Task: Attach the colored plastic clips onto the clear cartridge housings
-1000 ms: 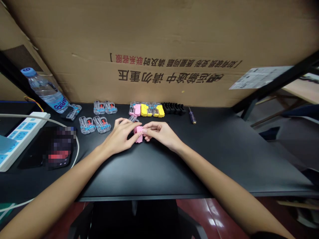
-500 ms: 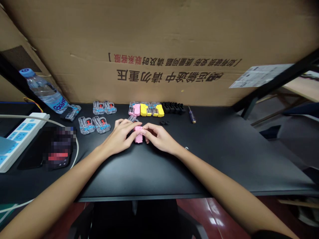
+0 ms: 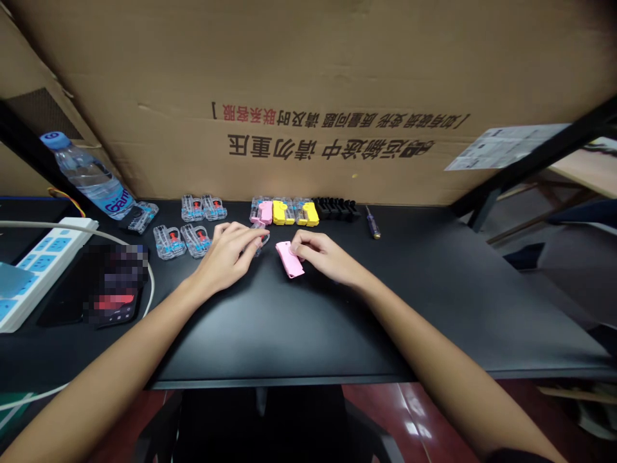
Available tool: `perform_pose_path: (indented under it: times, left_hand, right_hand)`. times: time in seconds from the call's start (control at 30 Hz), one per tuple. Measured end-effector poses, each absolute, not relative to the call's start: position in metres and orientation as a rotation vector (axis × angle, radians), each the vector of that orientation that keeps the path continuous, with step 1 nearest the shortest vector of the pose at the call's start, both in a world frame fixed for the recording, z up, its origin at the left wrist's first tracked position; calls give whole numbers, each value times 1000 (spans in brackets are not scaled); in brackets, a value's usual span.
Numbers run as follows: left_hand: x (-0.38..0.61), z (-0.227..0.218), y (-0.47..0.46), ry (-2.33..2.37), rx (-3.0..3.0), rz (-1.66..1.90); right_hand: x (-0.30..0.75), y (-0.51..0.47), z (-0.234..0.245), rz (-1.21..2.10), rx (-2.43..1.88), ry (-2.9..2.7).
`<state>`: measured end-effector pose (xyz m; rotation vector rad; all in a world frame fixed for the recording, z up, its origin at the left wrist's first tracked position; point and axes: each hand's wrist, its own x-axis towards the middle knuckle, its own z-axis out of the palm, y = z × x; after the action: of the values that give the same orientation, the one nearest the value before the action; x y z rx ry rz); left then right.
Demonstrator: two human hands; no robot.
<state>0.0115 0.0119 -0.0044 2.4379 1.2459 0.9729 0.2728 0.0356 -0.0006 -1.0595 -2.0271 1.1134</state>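
My right hand [image 3: 324, 255] rests on the black desk [image 3: 434, 289] with its fingers curled, pinching a flat pink plastic piece [image 3: 290, 259] that lies on the desk. My left hand [image 3: 230, 249] is a little to the left, its fingers closed on a small clear plastic piece [image 3: 260, 239]. Behind the hands stands a row of small cases: pink [image 3: 263, 211], yellow [image 3: 289, 213] and black [image 3: 336, 208]. To the left lie several clear cases with red and blue insides [image 3: 186, 239].
A small screwdriver [image 3: 371, 225] lies at the back right. A water bottle [image 3: 87, 175], a white power strip [image 3: 33, 262] with cable and a dark phone [image 3: 113, 289] are at the left. A large cardboard sheet [image 3: 337, 96] stands behind the desk.
The hands, which held one pink case together, have parted. The right hand carried the pink piece to the right and laid it flat; the left moved back with a clear piece.
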Motion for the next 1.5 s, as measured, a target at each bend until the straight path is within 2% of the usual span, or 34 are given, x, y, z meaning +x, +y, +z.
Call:
perform_pose_path:
  times: [0.17, 0.4, 0.6, 0.87, 1.13, 1.5]
  left_hand:
    - [8, -4, 14, 1398, 2506, 856]
    - [10, -4, 13, 1315, 2476, 845]
    - [7, -5, 12, 1178, 2630, 611]
    - [2, -5, 14, 1105, 2573, 594]
    - [6, 1, 12, 1212, 2600, 573]
    - [10, -2, 14, 1220, 2237, 651]
  right_hand:
    - [279, 40, -3, 974, -1132, -2152]
    - [275, 32, 0, 667, -1134, -2298]
    - [280, 33, -6, 633, -1030, -2324]
    - [285, 36, -3, 585, -1050, -2361]
    - [278, 32, 1, 745, -1146, -2194]
    - [267, 34, -4, 1345, -1151, -1640]
